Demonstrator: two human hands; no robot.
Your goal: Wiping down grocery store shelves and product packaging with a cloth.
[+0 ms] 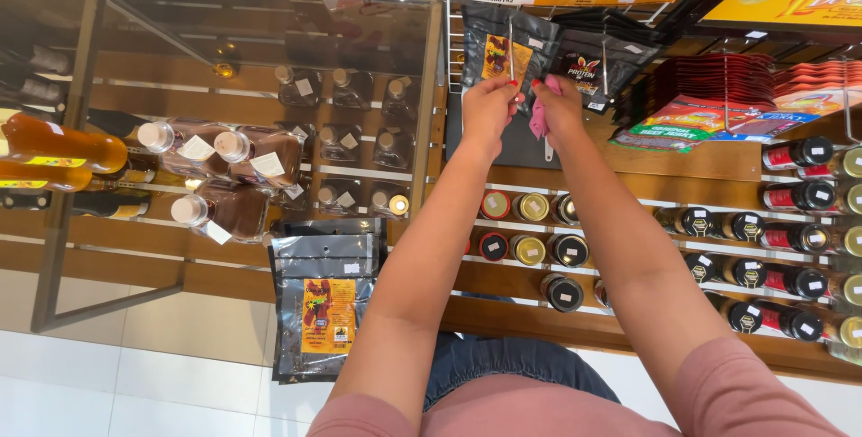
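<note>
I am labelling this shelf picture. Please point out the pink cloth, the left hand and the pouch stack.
pink cloth point(539, 119), head view, lower fold.
left hand point(488, 112), head view, back.
pouch stack point(325, 311), head view, orange label.

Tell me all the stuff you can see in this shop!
Black foil pouches: several, black with orange labels, hanging on pegs at top centre.
Stack of pouches: a few, black and silver, lying on the glass case corner.
Glass case: one, clear, at left.
Bottles: many, brown with white caps, inside the case.
Orange bottles: two, far left.
Small jars: many, dark with gold, red or black lids, on wooden shelves.
Red packets: a row, upper right.
Pink cloth: one, in the right hand.
Left hand: on a hanging pouch.
Right hand: holding the cloth.
</note>
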